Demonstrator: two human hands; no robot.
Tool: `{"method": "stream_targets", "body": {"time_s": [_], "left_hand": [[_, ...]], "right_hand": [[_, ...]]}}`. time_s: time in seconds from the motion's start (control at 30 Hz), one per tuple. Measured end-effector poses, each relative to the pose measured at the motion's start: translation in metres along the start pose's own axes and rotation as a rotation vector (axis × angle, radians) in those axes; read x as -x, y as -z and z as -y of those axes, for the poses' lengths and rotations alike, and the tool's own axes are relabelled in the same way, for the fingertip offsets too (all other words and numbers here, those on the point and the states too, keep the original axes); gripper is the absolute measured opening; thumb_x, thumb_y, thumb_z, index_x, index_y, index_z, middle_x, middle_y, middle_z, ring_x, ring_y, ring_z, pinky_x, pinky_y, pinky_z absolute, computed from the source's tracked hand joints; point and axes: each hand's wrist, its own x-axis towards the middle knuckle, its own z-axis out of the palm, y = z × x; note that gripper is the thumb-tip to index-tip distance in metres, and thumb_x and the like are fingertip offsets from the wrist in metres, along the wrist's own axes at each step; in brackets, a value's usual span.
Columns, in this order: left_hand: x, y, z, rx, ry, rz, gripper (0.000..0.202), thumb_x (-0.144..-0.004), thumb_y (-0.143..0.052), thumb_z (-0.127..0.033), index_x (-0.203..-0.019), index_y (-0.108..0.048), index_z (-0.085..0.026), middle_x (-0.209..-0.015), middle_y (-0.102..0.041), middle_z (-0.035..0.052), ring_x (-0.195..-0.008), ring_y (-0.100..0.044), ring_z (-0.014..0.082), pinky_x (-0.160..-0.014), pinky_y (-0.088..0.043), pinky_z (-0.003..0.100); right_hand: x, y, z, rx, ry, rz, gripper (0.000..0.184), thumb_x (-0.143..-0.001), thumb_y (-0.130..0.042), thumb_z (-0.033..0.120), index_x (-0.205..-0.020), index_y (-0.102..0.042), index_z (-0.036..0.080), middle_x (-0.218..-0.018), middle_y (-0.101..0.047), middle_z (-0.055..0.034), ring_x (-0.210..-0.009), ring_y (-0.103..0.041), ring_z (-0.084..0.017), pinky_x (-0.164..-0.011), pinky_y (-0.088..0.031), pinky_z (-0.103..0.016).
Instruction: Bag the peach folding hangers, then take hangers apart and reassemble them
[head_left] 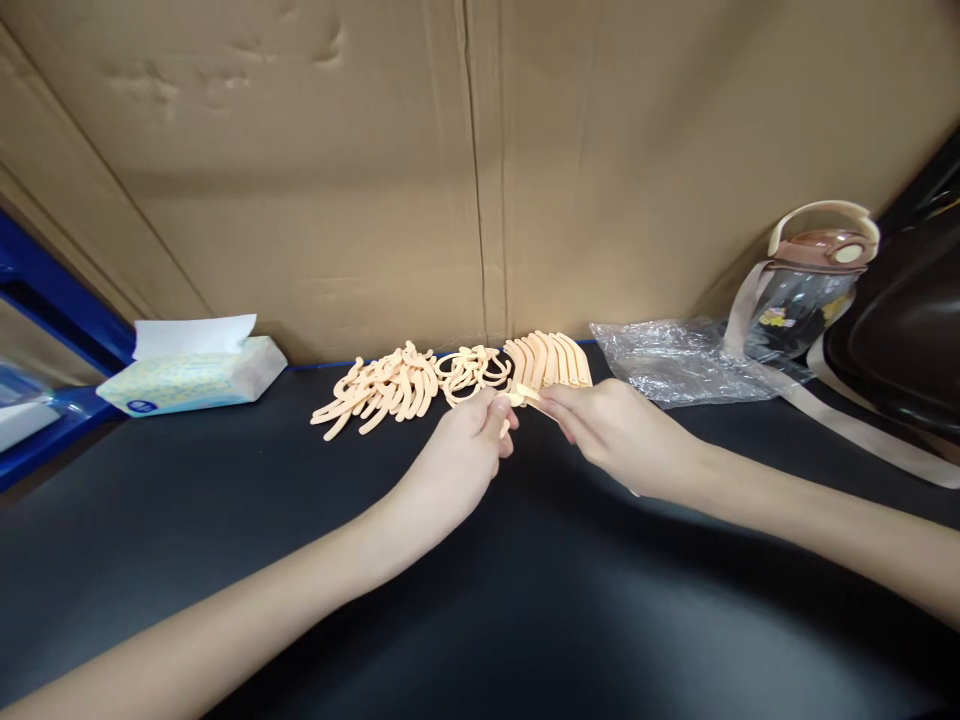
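Note:
My left hand (457, 462) and my right hand (611, 430) meet over the black table (480, 600), both pinching one small peach plastic piece (523, 396) between their fingertips. Behind them lie three groups of the same peach plastic. A loose pile of curved strips (382, 390) is on the left. Some rings (471, 370) are in the middle. A neat fanned row of strips (551, 360) is on the right, just beyond my right fingers.
A tissue pack (191, 375) sits at the back left by a blue shelf frame (52, 300). Crumpled clear plastic (675, 360), a lidded bottle with strap (806, 290) and a dark bag (907, 330) lie at the back right. A cardboard wall (480, 170) closes the back.

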Motion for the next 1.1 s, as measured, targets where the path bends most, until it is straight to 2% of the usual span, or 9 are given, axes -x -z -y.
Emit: {"method": "stream_targets", "body": {"time_s": [0.1,0.17,0.33,0.43,0.53,0.63,0.83,1.0,1.1], "left_hand": [[0.003,0.012,0.003,-0.22,-0.238,-0.125,0.027,-0.1,-0.04,-0.035,-0.077,-0.043,-0.022,-0.062,-0.041,-0.0052,-0.056,-0.038,0.0126,-0.054,-0.028,0.025],[0.001,0.029,0.001,-0.404,-0.356,-0.184,0.03,-0.1,-0.038,-0.038,-0.075,-0.044,-0.022,-0.062,-0.044,-0.0042,-0.059,-0.043,0.0144,-0.057,-0.03,0.026],[-0.026,0.093,-0.001,-0.644,-0.25,-0.341,0.031,-0.09,-0.051,-0.044,-0.08,-0.069,-0.021,-0.078,-0.063,0.0027,-0.074,-0.056,0.0195,-0.066,-0.038,0.027],[-0.048,0.124,0.01,-0.656,-0.195,-0.44,0.029,-0.085,-0.055,-0.045,-0.086,-0.068,-0.019,-0.081,-0.069,0.0053,-0.076,-0.061,0.0222,-0.065,-0.041,0.028],[-0.064,0.137,0.026,-0.701,-0.162,-0.538,0.024,-0.081,-0.061,-0.043,-0.085,-0.063,-0.019,-0.084,-0.071,0.0069,-0.078,-0.064,0.0246,-0.066,-0.044,0.03],[-0.071,0.139,0.041,-0.765,-0.166,-0.571,0.022,-0.082,-0.059,-0.043,-0.083,-0.063,-0.021,-0.088,-0.072,0.0075,-0.081,-0.065,0.027,-0.07,-0.046,0.034],[-0.066,0.129,0.044,-0.8,-0.236,-0.625,0.027,-0.086,-0.052,-0.042,-0.096,-0.06,-0.019,-0.106,-0.068,0.0114,-0.098,-0.061,0.0311,-0.084,-0.047,0.043],[-0.029,0.094,0.035,-0.732,-0.378,-0.629,0.042,-0.094,-0.04,-0.049,-0.119,-0.047,-0.017,-0.123,-0.058,0.0122,-0.106,-0.057,0.0262,-0.093,-0.047,0.042],[0.005,0.067,0.038,-0.645,-0.435,-0.444,0.041,-0.097,-0.041,-0.048,-0.125,-0.043,-0.018,-0.129,-0.053,0.0119,-0.115,-0.054,0.0257,-0.101,-0.044,0.045]], "right_hand": [[-0.021,0.003,-0.015,-0.498,-0.244,0.046,0.031,-0.096,-0.033,0.018,-0.078,-0.058,0.018,-0.052,-0.053,0.0029,-0.038,-0.049,-0.012,-0.044,-0.037,-0.025],[-0.036,0.008,-0.034,-0.574,-0.352,-0.043,0.028,-0.094,-0.035,0.017,-0.08,-0.058,0.018,-0.051,-0.051,0.0037,-0.037,-0.048,-0.012,-0.043,-0.038,-0.026],[-0.061,0.019,-0.077,-0.443,-0.369,-0.324,0.02,-0.096,-0.044,0.029,-0.085,-0.058,0.02,-0.063,-0.053,0.0017,-0.053,-0.05,-0.013,-0.055,-0.039,-0.028],[-0.062,0.02,-0.087,-0.243,-0.236,-0.451,0.014,-0.089,-0.057,0.033,-0.089,-0.06,0.02,-0.079,-0.064,-0.0027,-0.071,-0.059,-0.018,-0.066,-0.042,-0.031],[-0.056,0.013,-0.094,0.097,-0.049,-0.518,0.012,-0.09,-0.054,0.03,-0.09,-0.061,0.02,-0.09,-0.069,-0.0061,-0.086,-0.063,-0.023,-0.071,-0.045,-0.033],[-0.047,-0.001,-0.102,0.339,0.04,-0.411,0.018,-0.095,-0.045,0.025,-0.094,-0.062,0.019,-0.096,-0.07,-0.0089,-0.091,-0.064,-0.024,-0.068,-0.045,-0.032],[-0.032,-0.021,-0.098,0.408,0.122,-0.195,0.024,-0.094,-0.04,0.015,-0.097,-0.064,0.017,-0.102,-0.07,-0.0109,-0.085,-0.064,-0.021,-0.057,-0.041,-0.028],[-0.032,-0.025,-0.087,0.385,0.101,-0.135,0.027,-0.094,-0.04,0.014,-0.101,-0.065,0.015,-0.101,-0.069,-0.0112,-0.079,-0.065,-0.021,-0.057,-0.045,-0.028],[-0.035,-0.024,-0.087,0.338,0.097,-0.115,0.03,-0.092,-0.04,0.009,-0.105,-0.066,0.016,-0.104,-0.07,-0.0097,-0.086,-0.068,-0.021,-0.067,-0.051,-0.03]]}}
